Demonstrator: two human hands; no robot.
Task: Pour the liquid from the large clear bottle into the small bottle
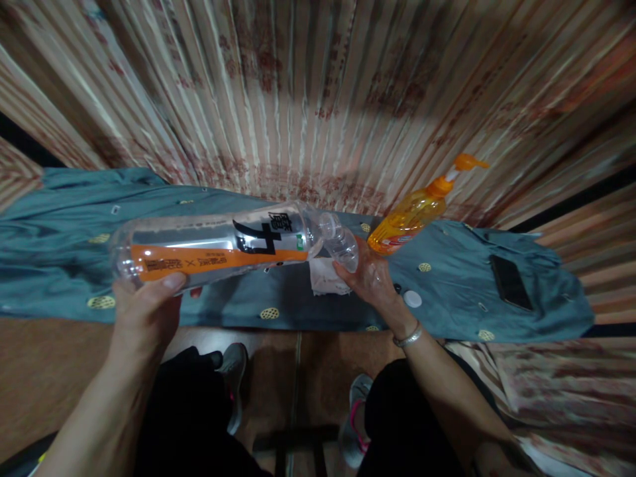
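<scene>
**Large bottle (213,244) and small clear container (345,246) held end to end**

The left hand (149,305) has its fingers clamped round the base end of the large bottle, which lies nearly level above the cloth (457,305), from 9 o'clock in towards the centre of the view, neck pointing to 3. The right hand (370,275), just past the centre towards 4 o'clock, has its fingers closed on the small clear container, its narrow end meeting that neck.

As far as shows, the lining-up looks done: both pieces are in hand and no cap is evident on the large bottle. Whether they touch or fit together, or anything has passed between them, I cannot tell; that part seems unfinished. From the right hand, the pump bottle (407,218) stands at 1 o'clock with its pump head on, a white disc (412,299) lies at 4, and a dark phone (511,283) at 3.
</scene>
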